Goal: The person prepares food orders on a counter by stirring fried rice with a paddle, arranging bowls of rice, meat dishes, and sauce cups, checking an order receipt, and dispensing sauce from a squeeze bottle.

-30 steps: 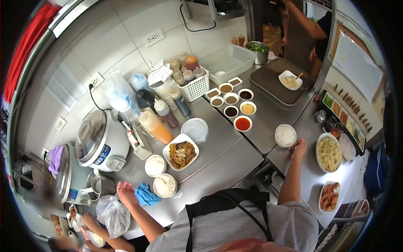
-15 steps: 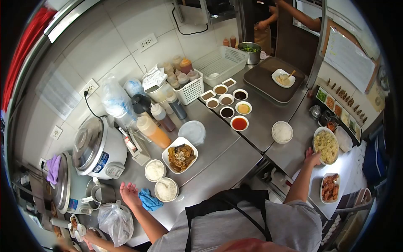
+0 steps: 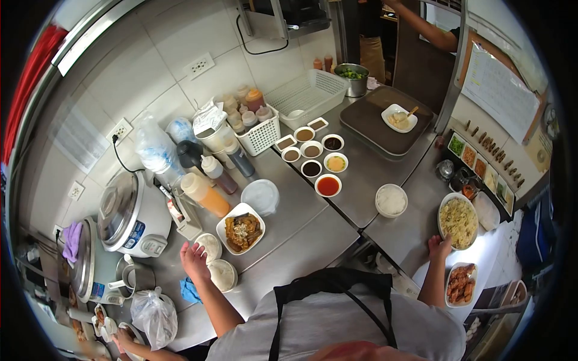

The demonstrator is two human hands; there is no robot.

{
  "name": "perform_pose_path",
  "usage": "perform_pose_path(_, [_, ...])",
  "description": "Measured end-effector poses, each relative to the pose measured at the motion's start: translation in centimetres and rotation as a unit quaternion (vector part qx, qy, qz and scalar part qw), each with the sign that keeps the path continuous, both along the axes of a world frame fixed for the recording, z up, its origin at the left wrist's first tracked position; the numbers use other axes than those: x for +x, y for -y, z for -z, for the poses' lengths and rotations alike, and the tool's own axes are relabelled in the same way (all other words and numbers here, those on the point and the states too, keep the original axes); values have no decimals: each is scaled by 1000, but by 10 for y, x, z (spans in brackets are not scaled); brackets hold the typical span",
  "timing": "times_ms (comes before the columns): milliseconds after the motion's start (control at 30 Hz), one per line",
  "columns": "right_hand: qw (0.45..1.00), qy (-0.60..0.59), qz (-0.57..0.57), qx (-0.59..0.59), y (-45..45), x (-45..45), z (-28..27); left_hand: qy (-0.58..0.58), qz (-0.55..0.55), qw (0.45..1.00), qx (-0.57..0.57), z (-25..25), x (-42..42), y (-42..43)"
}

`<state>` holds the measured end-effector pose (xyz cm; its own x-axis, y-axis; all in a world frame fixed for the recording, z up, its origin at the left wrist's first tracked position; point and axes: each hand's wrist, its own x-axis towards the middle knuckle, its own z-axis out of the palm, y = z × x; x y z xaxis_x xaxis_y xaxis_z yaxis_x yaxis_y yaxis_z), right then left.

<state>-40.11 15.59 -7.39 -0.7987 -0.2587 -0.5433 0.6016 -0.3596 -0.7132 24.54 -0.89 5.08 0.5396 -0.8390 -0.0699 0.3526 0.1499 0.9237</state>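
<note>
Head view: right hand point(image 3: 440, 246) beside a smooth, rounded white bowl point(image 3: 440, 224).

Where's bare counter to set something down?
Bare steel lies between the square saucy dish and the black apron, and between the lone rice bowl and the large oval bowl. It's crowded around the squeeze bottles and sauces.

One head-worn camera looks forward and down past the grey shirt point(image 3: 331, 319), taking in the nearby steel counter point(image 3: 301, 253) and, far left, the tiled wall point(image 3: 177, 39).
</note>
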Motion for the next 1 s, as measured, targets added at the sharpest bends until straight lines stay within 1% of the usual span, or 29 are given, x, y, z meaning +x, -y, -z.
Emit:
perform_pose_path(33, [1000, -2, -12, 6, -1, -2, 1, 2, 6, 1000, 0, -3, -8, 4])
perform_pose_path(133, [998, 32, 0, 50, 0, 2, -9, 18, 20, 1000, 5, -5, -25, 15])
perform_pose_path(233, [994, 99, -22, 38, -8, 3, -15, 18, 33, 999, -11, -3, -37, 24])
perform_pose_path(333, [968, 101, -231, 14, -20, 18, -29, 14, 38, 999, -11, 0, -44, 40])
perform_pose_path(367, [953, 67, -292, 39, -19, 27, -33, 8, 32, 999, -3, 5, -44, 40])
perform_pose_path(433, [918, 11, -397, 8, -6, 50, -38, -16, 27, 999, -10, 3, -51, 42])
perform_pose_path(467, [889, -27, -457, 5, 1, 66, -51, -19, 21, 999, -25, 4, -53, 44])
perform_pose_path(500, [841, -69, -534, 56, 13, 80, -69, -24, 26, 999, -37, -5, -60, 39])
perform_pose_path(533, [795, -101, -590, 95, 21, 92, -72, -15, 17, 999, -31, -11, -62, 35])
perform_pose_path(600, [689, -167, -689, 149, 35, 109, -70, 53, 10, 999, -7, -22, -59, 23])
perform_pose_path(633, [667, -153, -709, 169, 38, 113, -63, 63, 0, 998, -7, -23, -53, 16])
perform_pose_path(667, [627, -195, -728, 196, 40, 118, -61, 74, -9, 997, -10, -23, -45, 10])
perform_pose_path(733, [539, -288, -757, 231, 45, 128, -54, 78, -39, 996, 1, -19, -26, -6])
perform_pose_path(767, [474, -386, -760, 222, 44, 125, -36, 78, -54, 995, 12, -17, -16, -14])
perform_pose_path(867, [355, -442, -787, 245, 61, 141, -31, 96, -118, 987, 58, -7, 12, -38])
perform_pose_path(900, [322, -456, -793, 243, 70, 147, -28, 101, -113, 987, 51, 0, 24, -47])
perform_pose_path(933, [289, -470, -799, 238, 80, 154, -25, 127, -124, 982, 56, -4, 27, -58])
perform_pose_path(1000, [226, -490, -810, 229, 101, 171, -18, 104, -128, 983, 83, -7, 39, -73])
